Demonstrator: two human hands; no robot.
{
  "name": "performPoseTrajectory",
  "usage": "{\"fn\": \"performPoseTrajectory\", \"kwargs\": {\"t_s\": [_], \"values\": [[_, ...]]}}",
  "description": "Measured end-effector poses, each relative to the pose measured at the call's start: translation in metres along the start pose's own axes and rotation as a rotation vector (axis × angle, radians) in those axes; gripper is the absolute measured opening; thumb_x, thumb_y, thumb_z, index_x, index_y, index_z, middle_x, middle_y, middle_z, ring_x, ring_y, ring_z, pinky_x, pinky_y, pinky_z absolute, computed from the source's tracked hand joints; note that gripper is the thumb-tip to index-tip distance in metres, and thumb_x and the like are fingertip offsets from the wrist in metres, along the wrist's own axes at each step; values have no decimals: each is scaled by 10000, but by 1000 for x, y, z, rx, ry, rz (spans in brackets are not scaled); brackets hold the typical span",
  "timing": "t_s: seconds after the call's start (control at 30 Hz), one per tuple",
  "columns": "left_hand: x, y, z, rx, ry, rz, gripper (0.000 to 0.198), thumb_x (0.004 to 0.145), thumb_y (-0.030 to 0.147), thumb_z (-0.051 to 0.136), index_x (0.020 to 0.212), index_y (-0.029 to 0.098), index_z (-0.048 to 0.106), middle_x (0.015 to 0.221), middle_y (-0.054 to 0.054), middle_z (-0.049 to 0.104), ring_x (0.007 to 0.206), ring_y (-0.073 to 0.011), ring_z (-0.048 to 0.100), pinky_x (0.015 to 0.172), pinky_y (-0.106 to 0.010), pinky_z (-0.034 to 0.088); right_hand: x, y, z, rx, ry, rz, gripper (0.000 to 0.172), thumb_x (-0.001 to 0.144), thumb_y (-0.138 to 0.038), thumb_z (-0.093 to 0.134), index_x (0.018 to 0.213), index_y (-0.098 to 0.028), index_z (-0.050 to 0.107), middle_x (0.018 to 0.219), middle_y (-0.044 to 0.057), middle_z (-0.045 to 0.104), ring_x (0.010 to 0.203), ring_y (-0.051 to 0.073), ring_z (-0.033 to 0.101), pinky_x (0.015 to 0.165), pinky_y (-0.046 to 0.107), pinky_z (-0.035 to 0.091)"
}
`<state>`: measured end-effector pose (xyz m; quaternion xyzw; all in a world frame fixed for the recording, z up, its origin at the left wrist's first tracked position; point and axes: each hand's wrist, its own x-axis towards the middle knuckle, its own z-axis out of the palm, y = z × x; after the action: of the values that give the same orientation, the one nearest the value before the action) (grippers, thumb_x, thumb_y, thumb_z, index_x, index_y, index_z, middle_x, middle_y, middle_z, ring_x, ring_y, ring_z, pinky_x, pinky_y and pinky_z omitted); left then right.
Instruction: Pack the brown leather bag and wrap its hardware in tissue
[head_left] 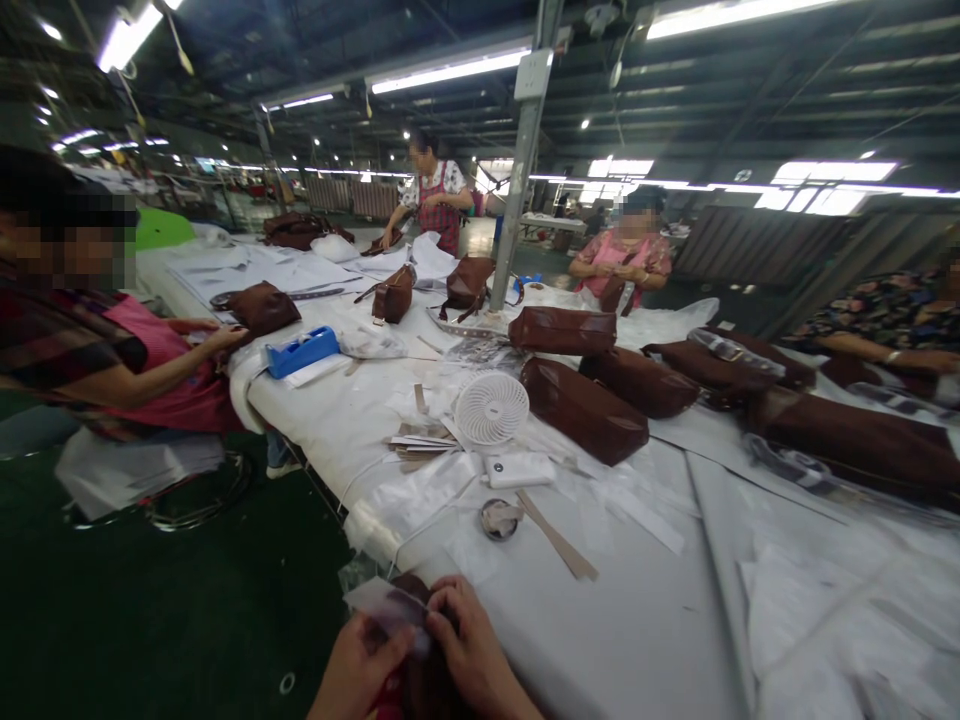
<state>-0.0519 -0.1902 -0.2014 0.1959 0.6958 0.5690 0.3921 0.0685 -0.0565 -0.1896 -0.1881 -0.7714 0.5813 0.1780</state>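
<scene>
Low in the view, at the table's near edge, my left hand (364, 662) pinches a translucent white sheet (384, 603) between thumb and fingers. The sheet lies over part of a dark brown leather piece (427, 685), which looks like a bag and reaches down between my hands. My right hand (469, 640) is closed, with thumb and fingertips at the edge of the brown piece beside the sheet. Exactly what those fingertips grip is hidden. Crumpled clear plastic (360, 572) sits just behind the sheet.
On the white table (540, 620) are a small dish (500, 519), cardboard strips (559, 537), a white fan (491, 408), a blue tape dispenser (304, 352) and several brown bags (585, 408). A post (521, 180) rises mid-table. A co-worker (150, 350) sits left; others work around the table.
</scene>
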Motion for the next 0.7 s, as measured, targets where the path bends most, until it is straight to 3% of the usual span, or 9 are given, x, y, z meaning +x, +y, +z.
{"fn": "performPoseTrajectory", "kwargs": {"t_s": [0.07, 0.2, 0.3, 0.37, 0.5, 0.57, 0.63, 0.7], "values": [[3, 4, 0, -74, -47, 3, 435, 631, 463, 751, 934, 157, 690, 913, -83, 735, 871, -269, 664, 804, -346, 518, 1, -1, -2, 7, -21, 1, 74, 859, -206, 493, 817, -209, 555, 986, 43, 553, 983, 206, 516, 904, 363, 397], [5, 24, 7, -15, -43, 49, 400, 674, 411, 733, 987, 168, 682, 950, -73, 728, 883, -241, 659, 800, -310, 511, 1, -2, -7, 33, -38, -2, 76, 866, -228, 500, 808, -210, 545, 996, 40, 557, 990, 201, 518, 908, 352, 407], [2, 30, 19, -36, 1, 39, 358, 695, 433, 699, 925, 160, 671, 776, -48, 711, 705, -197, 644, 630, -267, 503, 0, -1, -6, 34, -30, -14, 81, 857, -213, 495, 785, -207, 533, 983, 42, 559, 977, 197, 522, 890, 346, 417], [0, 26, 28, -131, 53, -3, 364, 681, 450, 697, 897, 165, 628, 621, 3, 643, 525, -141, 563, 488, -232, 433, -1, 0, -3, 12, -13, -26, 77, 846, -196, 496, 781, -206, 536, 981, 44, 560, 973, 197, 526, 886, 349, 419], [-1, 12, 42, -321, 154, -84, 387, 662, 453, 692, 898, 193, 531, 455, 103, 469, 361, -64, 355, 376, -188, 271, -2, 2, 1, -43, 22, -53, 95, 859, -191, 483, 800, -208, 556, 999, 54, 571, 977, 202, 531, 890, 362, 432], [0, 6, 44, -366, 180, -129, 400, 658, 456, 685, 911, 198, 513, 406, 133, 381, 336, -52, 284, 357, -179, 206, -6, 0, -1, -58, 6, -86, 172, 858, -137, 438, 899, -216, 586, 1055, 64, 577, 1020, 204, 528, 921, 368, 429], [1, 2, 43, -375, 199, -174, 393, 665, 459, 666, 917, 199, 512, 379, 147, 317, 322, -50, 242, 352, -180, 158, -10, -5, -5, -89, -26, -127, 369, 796, -52, 417, 1079, -232, 569, 1140, 66, 569, 1079, 206, 510, 964, 372, 410], [2, 0, 39, -297, 178, -174, 374, 696, 479, 621, 926, 198, 528, 391, 130, 347, 324, -63, 287, 353, -191, 183, -15, -13, -7, -162, -42, -155, 539, 713, -13, 441, 1194, -245, 515, 1174, 59, 568, 1091, 215, 501, 973, 377, 398]]}}
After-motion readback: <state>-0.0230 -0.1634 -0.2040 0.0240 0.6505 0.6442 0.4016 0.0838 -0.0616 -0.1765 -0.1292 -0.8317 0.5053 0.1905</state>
